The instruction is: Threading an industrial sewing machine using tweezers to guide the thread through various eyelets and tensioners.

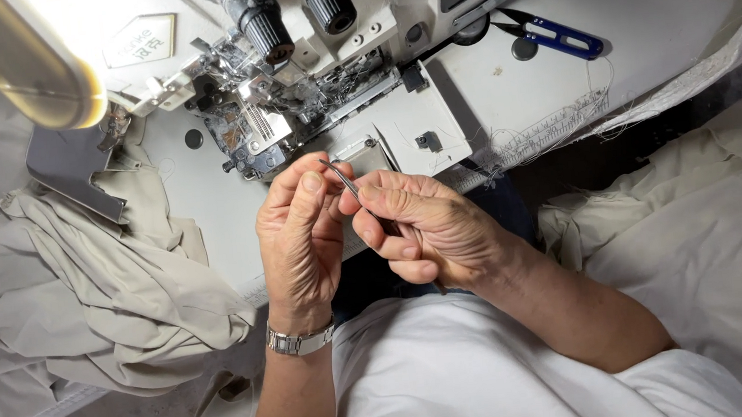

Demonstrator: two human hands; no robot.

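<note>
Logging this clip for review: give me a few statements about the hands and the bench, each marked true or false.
1. The right hand holds thin metal tweezers. True.
2. The left hand rests flat on the beige cloth. False: it is raised, its fingertips at the tweezers' tip.
3. Blue-handled thread snips lie on the machine table. True.
4. The left wrist is bare. False: it wears a metal wristwatch.

I see pale beige cloth (98, 289) heaped beside a white sewing machine (321, 68) with black knobs (326, 0); blue-handled thread snips (558, 36) on the white table (645, 37); dark grey tweezers (356, 192); a silver wristwatch (300, 339); a white shirt (460, 381).
</note>
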